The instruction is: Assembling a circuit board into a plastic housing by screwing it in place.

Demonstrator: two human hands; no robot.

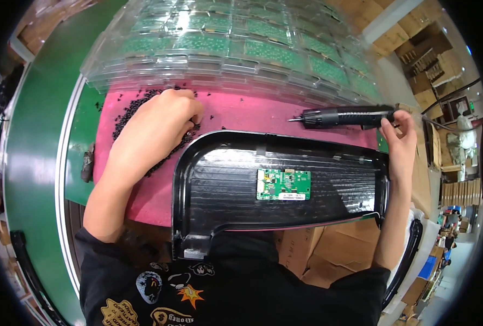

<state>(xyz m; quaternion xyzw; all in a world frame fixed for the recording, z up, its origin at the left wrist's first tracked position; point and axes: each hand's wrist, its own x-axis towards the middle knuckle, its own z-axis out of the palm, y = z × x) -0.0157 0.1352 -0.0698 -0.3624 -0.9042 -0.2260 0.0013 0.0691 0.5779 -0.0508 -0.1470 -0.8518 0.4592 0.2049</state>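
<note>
My left hand (162, 119) is over a pile of small black screws (135, 108) on the pink mat, its fingers curled together; what sits between the fingertips is too small to make out. At the right, my right hand (401, 138) grips the rear end of a black electric screwdriver (339, 117), which lies level with its bit pointing left. Between my arms is a black plastic housing (225, 185), its open inside facing up. A green circuit board (283, 185) with a white connector and a label sits near the housing's middle.
Clear plastic trays (209, 60) of green circuit boards are stacked behind the pink mat (247, 111). A green bench surface (40, 152) runs along the left. Cardboard (339, 250) shows below the housing, with a white-wrapped black part (409, 261) at lower right.
</note>
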